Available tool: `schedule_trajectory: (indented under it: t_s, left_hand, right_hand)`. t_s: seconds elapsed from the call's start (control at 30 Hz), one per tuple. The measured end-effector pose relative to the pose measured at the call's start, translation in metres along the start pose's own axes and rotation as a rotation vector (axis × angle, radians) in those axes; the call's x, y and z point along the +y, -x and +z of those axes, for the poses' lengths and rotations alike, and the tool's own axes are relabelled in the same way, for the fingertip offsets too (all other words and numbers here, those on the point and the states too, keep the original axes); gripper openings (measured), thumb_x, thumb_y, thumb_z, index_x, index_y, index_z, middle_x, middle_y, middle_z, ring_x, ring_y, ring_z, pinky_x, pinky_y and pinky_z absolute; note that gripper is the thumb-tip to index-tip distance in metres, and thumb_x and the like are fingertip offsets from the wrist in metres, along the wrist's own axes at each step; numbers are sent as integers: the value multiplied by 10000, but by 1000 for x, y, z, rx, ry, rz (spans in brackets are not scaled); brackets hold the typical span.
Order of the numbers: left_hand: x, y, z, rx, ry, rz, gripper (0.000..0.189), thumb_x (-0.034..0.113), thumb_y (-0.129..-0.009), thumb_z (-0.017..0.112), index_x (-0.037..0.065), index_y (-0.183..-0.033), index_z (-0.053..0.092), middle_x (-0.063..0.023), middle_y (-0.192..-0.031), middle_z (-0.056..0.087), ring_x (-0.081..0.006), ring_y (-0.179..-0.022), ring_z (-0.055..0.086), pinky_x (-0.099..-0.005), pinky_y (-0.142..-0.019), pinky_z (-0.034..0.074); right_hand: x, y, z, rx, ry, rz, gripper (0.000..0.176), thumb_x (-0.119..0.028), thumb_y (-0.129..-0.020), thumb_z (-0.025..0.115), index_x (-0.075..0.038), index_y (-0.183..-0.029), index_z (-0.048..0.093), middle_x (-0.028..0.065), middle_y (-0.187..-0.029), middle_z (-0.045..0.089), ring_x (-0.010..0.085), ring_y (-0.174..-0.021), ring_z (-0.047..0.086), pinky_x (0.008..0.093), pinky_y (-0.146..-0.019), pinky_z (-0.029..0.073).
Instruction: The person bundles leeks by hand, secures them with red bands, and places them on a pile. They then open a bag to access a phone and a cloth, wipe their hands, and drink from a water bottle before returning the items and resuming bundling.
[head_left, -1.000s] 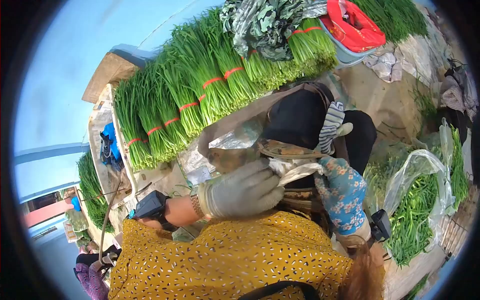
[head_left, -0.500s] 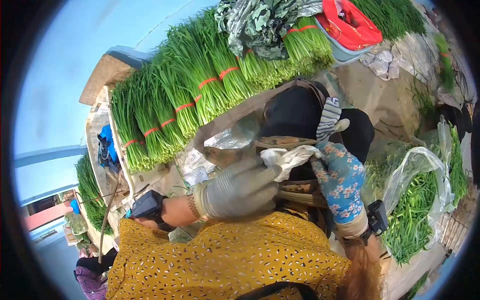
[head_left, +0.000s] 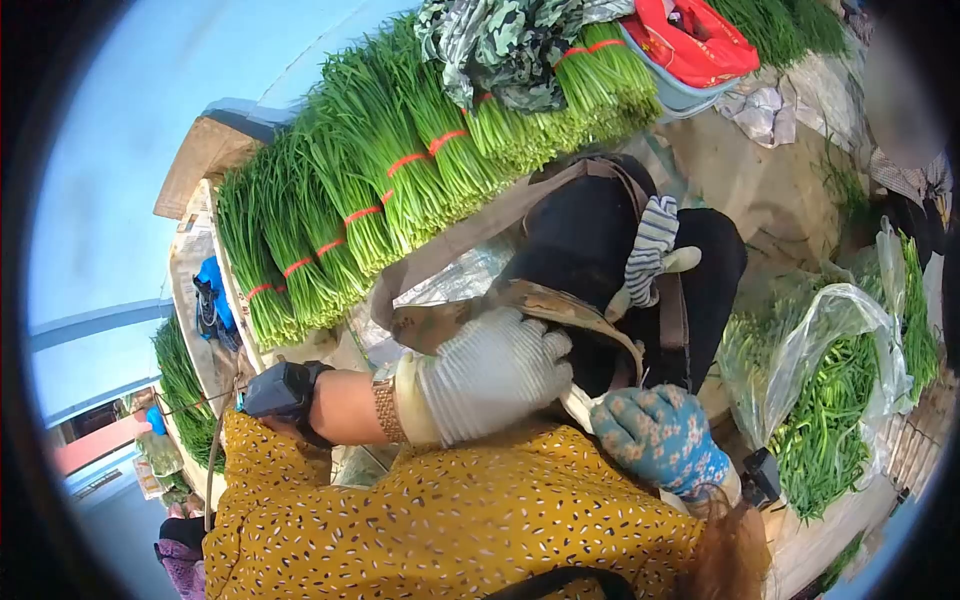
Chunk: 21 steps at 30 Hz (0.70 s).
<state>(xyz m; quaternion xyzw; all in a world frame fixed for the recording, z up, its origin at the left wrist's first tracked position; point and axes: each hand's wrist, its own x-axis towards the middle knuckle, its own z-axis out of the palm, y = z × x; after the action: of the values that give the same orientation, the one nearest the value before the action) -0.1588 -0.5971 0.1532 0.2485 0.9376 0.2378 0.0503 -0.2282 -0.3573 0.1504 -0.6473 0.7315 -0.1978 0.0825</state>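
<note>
My left hand [head_left: 498,376], in a whitish ribbed glove, is closed with its fingers curled, slightly blurred, over my lap. A short strip of white cloth [head_left: 578,406] runs from beneath its fingertips to my right hand [head_left: 660,438]. That hand wears a blue glove with pink flowers and makes a fist around the cloth's other end. Most of the cloth is hidden inside the hands. Just beyond them a camouflage band [head_left: 560,303] lies across my dark trousers [head_left: 570,240]. A striped glove [head_left: 652,245] with pale fingertips rests on my knee.
Bundles of green leafy stalks [head_left: 400,190] with red bands stand in a row ahead. A camouflage cloth [head_left: 510,50] and a red bag [head_left: 695,45] in a blue tub [head_left: 680,95] are at their right end. Loose greens [head_left: 825,430] fill a clear plastic bag [head_left: 850,310] at right.
Both hands have come lower and nearer my body. My right hand has turned into a fist, and the white cloth, crumpled and spread before, now shows only as a short strip.
</note>
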Motion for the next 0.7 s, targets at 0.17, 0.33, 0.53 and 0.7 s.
schedule_trajectory:
  t_s: [0.17,0.33,0.53,0.7]
  left_hand:
    - [-1,-1,-1,53,-9,34,130,190,-742,597,76,-800,621,-87,-855,603,-264,-858,613,-402,-735,491]
    - [4,5,-3,-44,-53,-37,133,209,-752,615,81,-788,607,-88,-815,610,-268,-803,624,-397,-699,498]
    - [3,0,-10,-187,34,-141,153,129,-785,602,48,-912,626,-146,-865,629,-337,-810,660,-446,-677,540]
    - [-20,-5,15,-264,52,-64,200,123,-849,544,20,-1002,622,-167,-887,637,-288,-826,664,-404,-710,544]
  right_hand:
    - [0,5,-1,-36,-39,-12,374,-151,-701,670,-82,-1069,668,59,-1024,668,210,-908,647,339,-680,529]
    - [-4,-1,0,18,20,-10,309,-143,-673,671,-95,-978,673,27,-939,666,176,-820,648,319,-628,491]
    - [0,-4,-1,29,-2,21,313,-139,-687,664,-95,-997,670,27,-917,660,183,-809,648,324,-644,503]
    - [0,-8,-3,-3,0,2,310,-142,-702,659,-73,-1004,668,39,-903,654,187,-820,648,328,-653,509]
